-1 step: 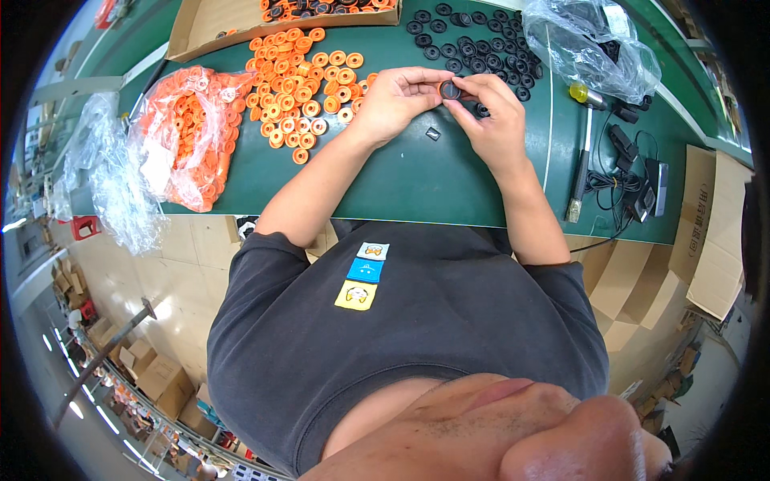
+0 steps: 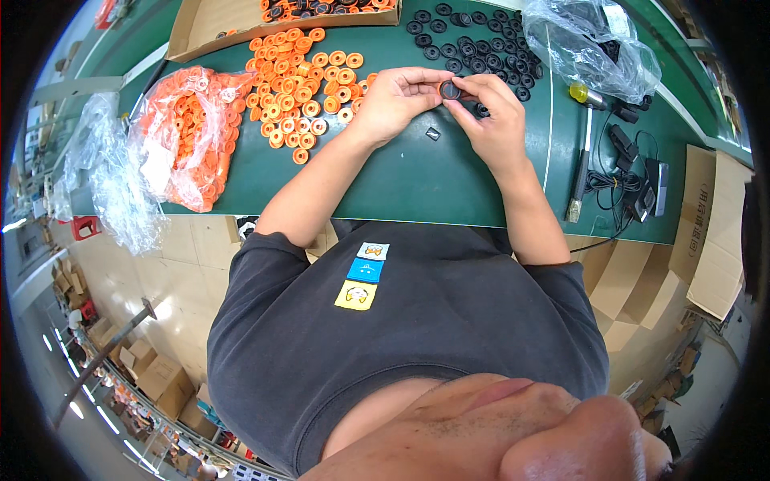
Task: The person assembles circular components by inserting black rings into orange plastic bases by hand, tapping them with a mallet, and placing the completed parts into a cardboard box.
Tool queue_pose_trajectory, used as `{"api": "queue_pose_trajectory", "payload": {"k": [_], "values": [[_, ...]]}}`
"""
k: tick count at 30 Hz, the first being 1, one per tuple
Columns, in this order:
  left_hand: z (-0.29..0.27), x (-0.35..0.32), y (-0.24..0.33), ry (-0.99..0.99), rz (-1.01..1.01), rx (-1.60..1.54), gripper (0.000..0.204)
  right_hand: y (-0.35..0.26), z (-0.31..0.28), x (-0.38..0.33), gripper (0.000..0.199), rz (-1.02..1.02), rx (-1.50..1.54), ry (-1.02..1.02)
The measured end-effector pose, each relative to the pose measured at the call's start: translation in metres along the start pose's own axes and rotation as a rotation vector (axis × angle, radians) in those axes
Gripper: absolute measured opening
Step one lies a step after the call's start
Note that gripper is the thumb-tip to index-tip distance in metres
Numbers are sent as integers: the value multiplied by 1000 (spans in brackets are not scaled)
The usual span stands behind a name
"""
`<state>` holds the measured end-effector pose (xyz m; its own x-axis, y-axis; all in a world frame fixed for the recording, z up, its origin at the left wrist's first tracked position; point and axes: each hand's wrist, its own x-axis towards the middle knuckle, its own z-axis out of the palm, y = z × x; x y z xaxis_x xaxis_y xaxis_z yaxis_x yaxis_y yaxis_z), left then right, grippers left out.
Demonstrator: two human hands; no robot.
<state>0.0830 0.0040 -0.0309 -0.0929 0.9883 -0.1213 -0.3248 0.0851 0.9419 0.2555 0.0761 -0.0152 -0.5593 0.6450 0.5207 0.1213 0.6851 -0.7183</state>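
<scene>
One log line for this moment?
both hands pinch black ring | orange rings left | black rings ahead

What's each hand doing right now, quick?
Left hand: closed, pinching a black ring at the fingertips.
Right hand: closed on the same black ring from the other side.

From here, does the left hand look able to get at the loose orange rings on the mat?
Probably yes. The left hand lies just beside the loose orange rings with nothing between them, but its fingers share a small black ring with the right hand.
</scene>
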Motion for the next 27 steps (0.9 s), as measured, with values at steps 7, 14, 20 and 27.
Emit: {"api": "queue_pose_trajectory", "payload": {"k": [7,14,20,27], "values": [[0,0,-1,29,0,6,37,-2,3,0,31,93,106,32],[0,-1,0,14,19,-15,36,0,3,0,29,148,191,21],[-1,-1,-1,-9,58,47,35,0,2,-1,30,101,143,-2],[-1,-1,1,-23,75,79,35,4,0,-2,32,53,62,-17]]}}
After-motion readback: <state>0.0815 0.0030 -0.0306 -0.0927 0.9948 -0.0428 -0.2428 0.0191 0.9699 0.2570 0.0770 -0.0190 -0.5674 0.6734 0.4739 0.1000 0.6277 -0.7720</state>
